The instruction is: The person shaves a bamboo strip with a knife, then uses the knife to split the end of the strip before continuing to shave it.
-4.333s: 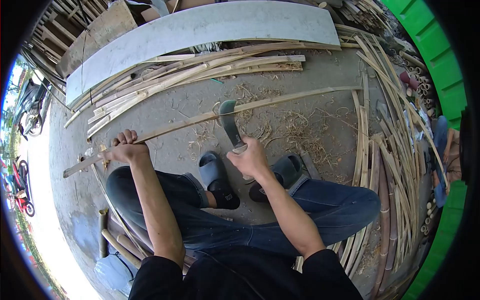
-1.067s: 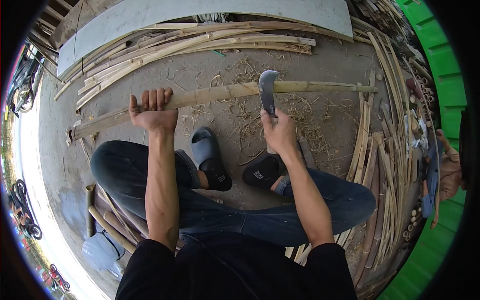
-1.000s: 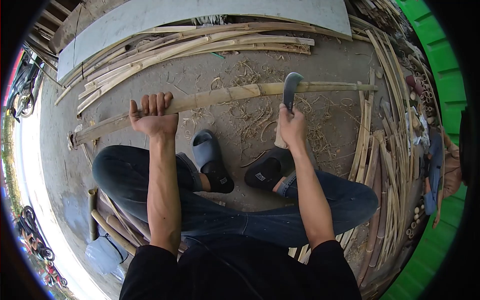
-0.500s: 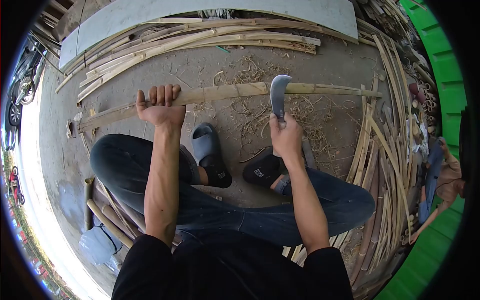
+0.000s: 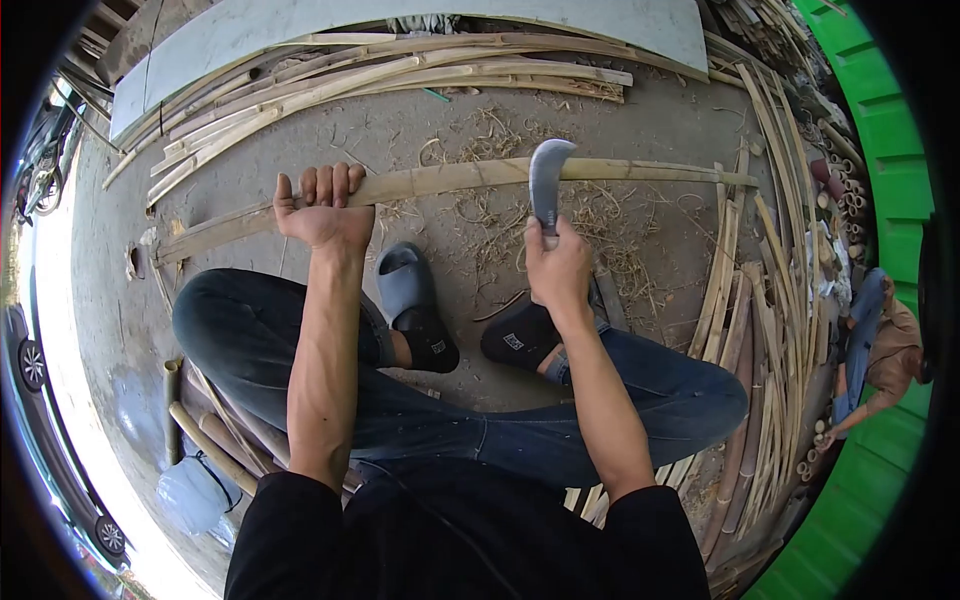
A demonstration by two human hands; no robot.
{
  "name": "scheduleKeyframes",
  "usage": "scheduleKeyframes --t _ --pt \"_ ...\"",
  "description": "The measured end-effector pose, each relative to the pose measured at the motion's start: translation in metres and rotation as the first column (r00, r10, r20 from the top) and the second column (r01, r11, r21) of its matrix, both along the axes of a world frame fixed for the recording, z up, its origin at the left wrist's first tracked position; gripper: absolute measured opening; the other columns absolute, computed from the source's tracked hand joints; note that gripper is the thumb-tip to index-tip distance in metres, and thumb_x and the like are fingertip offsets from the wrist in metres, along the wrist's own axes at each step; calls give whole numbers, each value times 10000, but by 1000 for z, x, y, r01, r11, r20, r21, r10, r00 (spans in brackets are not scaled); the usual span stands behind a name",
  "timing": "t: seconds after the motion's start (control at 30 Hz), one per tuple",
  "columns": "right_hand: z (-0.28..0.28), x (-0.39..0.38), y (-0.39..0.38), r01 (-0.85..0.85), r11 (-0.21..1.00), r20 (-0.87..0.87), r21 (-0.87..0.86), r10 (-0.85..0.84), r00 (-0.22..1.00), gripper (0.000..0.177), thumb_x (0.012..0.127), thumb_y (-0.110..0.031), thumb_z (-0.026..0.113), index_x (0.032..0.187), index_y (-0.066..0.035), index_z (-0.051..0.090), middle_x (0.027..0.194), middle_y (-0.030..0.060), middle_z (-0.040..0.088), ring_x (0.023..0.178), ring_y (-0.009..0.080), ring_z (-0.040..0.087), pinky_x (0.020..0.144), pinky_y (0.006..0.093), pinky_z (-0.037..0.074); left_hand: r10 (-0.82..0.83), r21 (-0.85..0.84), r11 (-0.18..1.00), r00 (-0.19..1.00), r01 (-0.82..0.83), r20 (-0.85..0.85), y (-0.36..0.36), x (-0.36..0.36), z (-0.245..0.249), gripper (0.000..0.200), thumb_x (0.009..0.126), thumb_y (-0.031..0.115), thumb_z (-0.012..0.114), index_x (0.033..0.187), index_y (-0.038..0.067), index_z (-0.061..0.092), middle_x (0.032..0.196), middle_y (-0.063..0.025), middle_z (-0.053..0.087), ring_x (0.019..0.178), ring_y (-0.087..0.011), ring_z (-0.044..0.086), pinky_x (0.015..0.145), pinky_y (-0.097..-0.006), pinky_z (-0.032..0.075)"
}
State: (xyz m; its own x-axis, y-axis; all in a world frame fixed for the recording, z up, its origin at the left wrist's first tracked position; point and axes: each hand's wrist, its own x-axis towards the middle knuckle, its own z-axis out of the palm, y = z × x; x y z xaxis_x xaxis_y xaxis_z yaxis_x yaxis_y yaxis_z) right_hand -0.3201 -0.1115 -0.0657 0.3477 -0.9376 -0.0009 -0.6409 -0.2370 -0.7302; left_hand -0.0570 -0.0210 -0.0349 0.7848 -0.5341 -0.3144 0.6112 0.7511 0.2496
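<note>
A long split bamboo strip [image 5: 450, 178] lies crosswise in front of me, its right end thinner and near other strips. My left hand [image 5: 325, 207] is closed around its left part, palm up with fingers curled over the far edge. My right hand [image 5: 559, 268] grips a billhook [image 5: 546, 185] with a curved, hooked steel blade. Its handle is hidden in my fist. The blade points away from me and overlaps the strip right of its middle. Curled bamboo shavings [image 5: 625, 245] litter the ground below my right hand.
Bamboo strips [image 5: 400, 82] lie in a bundle ahead, beside a pale board [image 5: 560, 20]. More bamboo strips [image 5: 775, 400] are heaped at right, near a person [image 5: 885, 350] and a green metal wall [image 5: 900, 180]. A grey slipper [image 5: 407, 285] sits by my foot; bamboo poles [image 5: 212, 445] lie at left.
My right hand and the billhook have shifted a little to the left along the strip. My left hand keeps its hold. At far left, a car now fills more of the edge.
</note>
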Motion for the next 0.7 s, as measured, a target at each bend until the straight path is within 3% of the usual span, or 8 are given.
scheduleKeyframes --t 0.2,0.3,0.33,0.4,0.47,0.53,0.67,0.7 --pt "-2 -2 18 -152 985 -19 -85 151 988 319 965 -305 623 889 4 647 687 192 688 674 380 701 608 457 531 0 -42 999 998 3 58 -1 -2 1 451 877 394 533 575 173 281 510 28 217 472 -139 201 567 -314 262" --pt "9 -7 -21 225 902 82 369 -273 958 314 954 -312 632 922 0 659 702 212 681 733 418 701 681 481 542 -41 -107 993 995 51 94 3 -9 3 467 881 402 537 566 171 280 512 26 215 478 -138 197 578 -310 264" --pt "4 -8 -12 221 902 75 370 -266 961 314 954 -312 632 922 0 659 702 212 681 733 418 701 681 481 542 -35 -99 994 995 44 90 3 -10 3 474 878 406 542 562 172 278 510 26 209 479 -138 193 576 -311 263" --pt "-5 -1 13 -113 974 -4 -194 115 993 312 973 -296 619 903 6 653 659 184 673 675 390 700 651 468 537 -45 -102 993 993 56 107 -2 -7 6 480 876 411 546 558 172 277 509 26 204 481 -137 190 575 -312 261" --pt "3 -5 12 -145 984 14 -108 147 989 325 979 -307 612 895 5 653 628 162 669 625 364 695 611 443 533 -54 -80 995 995 60 82 0 -5 2 495 875 424 554 555 174 271 504 26 195 482 -138 184 574 -311 257" --pt "10 -13 -22 142 926 104 350 -189 976 330 956 -324 636 915 2 666 610 168 657 625 395 687 637 454 539 -82 -107 989 988 97 134 -2 -4 8 505 871 432 564 552 177 268 501 26 192 482 -138 183 573 -311 256" --pt "22 -8 1 -28 955 106 294 -4 994 358 945 -342 658 922 14 682 605 165 651 622 396 681 624 453 528 -93 -140 983 980 118 179 6 6 -2 538 873 493 568 542 187 275 488 38 185 480 -140 177 572 -310 250" --pt "-7 -21 -11 -99 990 80 103 91 993 369 955 -356 646 924 9 690 604 153 651 574 355 679 596 432 525 -108 -161 976 969 146 222 9 10 1 547 856 498 593 533 192 274 478 40 181 478 -135 177 572 -306 249"
